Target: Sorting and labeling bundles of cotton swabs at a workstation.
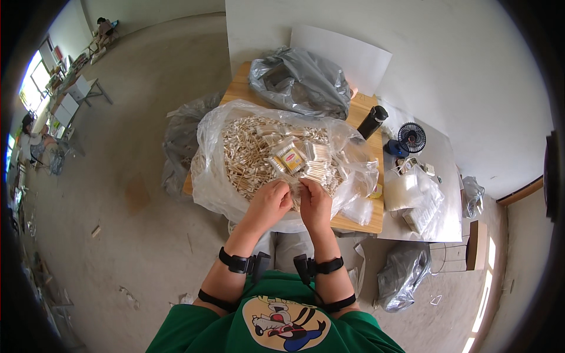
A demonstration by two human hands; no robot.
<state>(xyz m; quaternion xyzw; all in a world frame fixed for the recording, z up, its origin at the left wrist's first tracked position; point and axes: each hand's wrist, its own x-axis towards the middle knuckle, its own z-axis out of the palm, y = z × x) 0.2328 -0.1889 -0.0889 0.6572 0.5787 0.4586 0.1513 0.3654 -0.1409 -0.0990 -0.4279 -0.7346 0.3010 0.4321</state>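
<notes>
A large clear plastic bag [203,176] lies spread on the wooden table, filled with loose cotton swabs [244,150]. On the heap rests a small clear packet of cotton swabs [290,159] with a red and yellow label, and bundled swabs [318,160] lie to its right. Close together at the bag's near edge are my left hand [273,199] and my right hand [316,203]. Both have curled, pinching fingers. Something pale and partly see-through shows between them, too small and covered to name. The fingertips are largely hidden behind the hands.
Grey plastic bags [303,82] lie at the table's [238,88] far end. A black bottle [372,122] stands at the right. Beyond it, a side table holds a small fan [411,137] and a stack of clear bags [404,189]. People sit far left.
</notes>
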